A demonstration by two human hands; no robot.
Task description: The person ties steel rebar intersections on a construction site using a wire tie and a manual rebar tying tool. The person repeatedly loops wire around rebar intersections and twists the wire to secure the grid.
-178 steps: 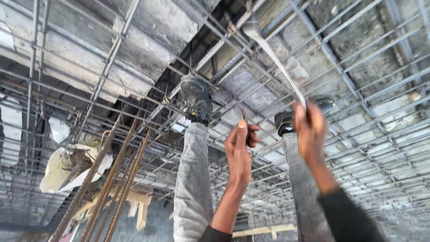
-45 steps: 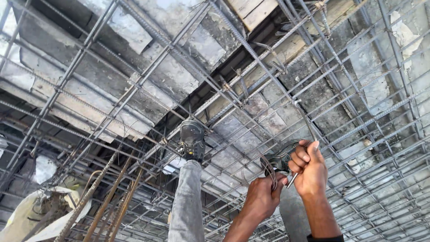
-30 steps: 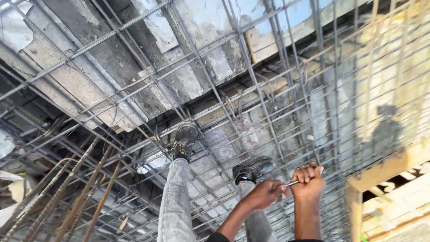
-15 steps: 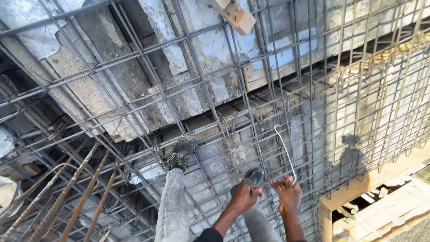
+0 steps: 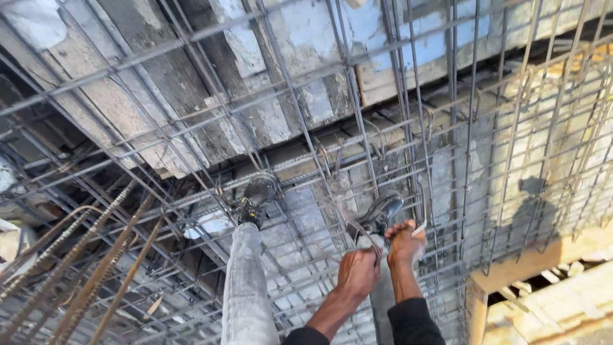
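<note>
Since half a second ago both hands have dropped lower: left hand pinches thin tie wire, right hand grips a hooked tool at one o'clock, over the rebar grid.

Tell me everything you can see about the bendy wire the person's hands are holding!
The wire is thin, grey metal, curved in loose loops rather than straight. It sits low over the steel bar grid, just in front of a dark shoe. The left hand pinches one end, and the right hand grips beside it. Its far end is too thin to follow.
</note>
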